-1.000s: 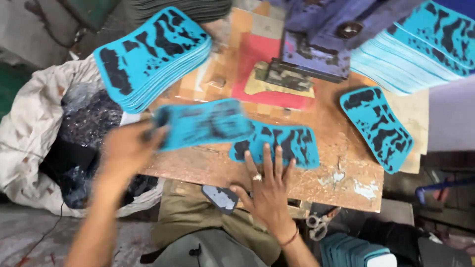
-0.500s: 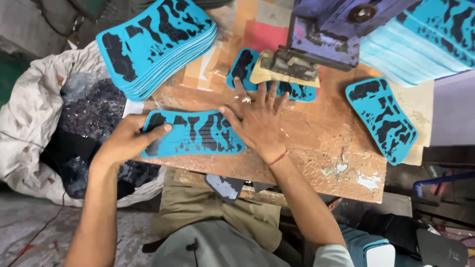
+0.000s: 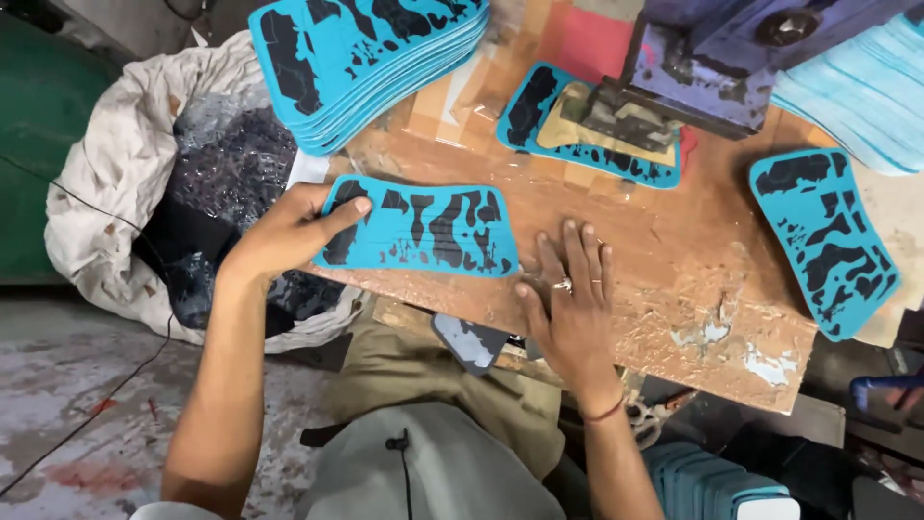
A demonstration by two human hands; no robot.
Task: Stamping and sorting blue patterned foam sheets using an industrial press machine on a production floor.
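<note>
The blue patterned sheet (image 3: 419, 229) now lies near the table (image 3: 674, 279) edge, pinched by the left hand (image 3: 289, 231), while the right hand (image 3: 568, 299) has pulled back, fingers spread flat, leaving another sheet (image 3: 577, 135) under the press (image 3: 693, 67).

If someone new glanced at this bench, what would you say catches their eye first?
Most striking are the bright turquoise sheets with black blotches: one sheet lies at the near edge of the worn wooden bench, gripped at its end by the left hand, while the right hand rests flat beside it. A thick stack sits at the far left, and another sheet lies under a purple press.
</note>
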